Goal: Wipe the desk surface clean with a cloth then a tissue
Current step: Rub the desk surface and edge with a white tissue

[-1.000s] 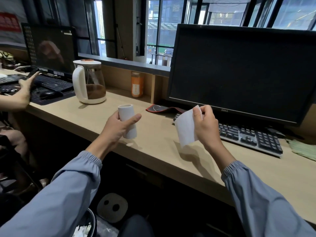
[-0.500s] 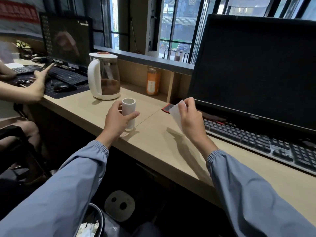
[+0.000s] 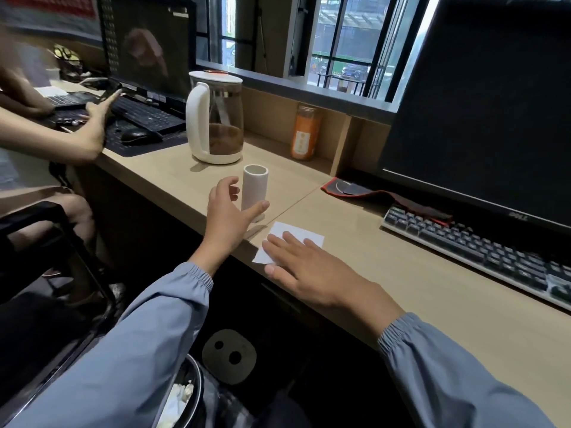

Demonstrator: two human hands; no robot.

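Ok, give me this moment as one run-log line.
left hand: open, beside upright tissue roll | right hand: flat on tissue sheet | desk: sheet near front edge

Beyond the right hand (image 3: 312, 267), off to its right: black keyboard (image 3: 479, 242) below a dark monitor (image 3: 482, 103), with a red-edged dark mat (image 3: 370, 193) running behind the keyboard's left end. Farther off, up and left of that hand: glass kettle (image 3: 216, 118), white handle, upright, brown liquid low inside. Orange bottle (image 3: 306, 132) in the shelf nook behind. Far left: second monitor (image 3: 151, 44), second keyboard (image 3: 145, 114), mouse (image 3: 139, 135). Below: bin (image 3: 185, 393) holding crumpled white paper.
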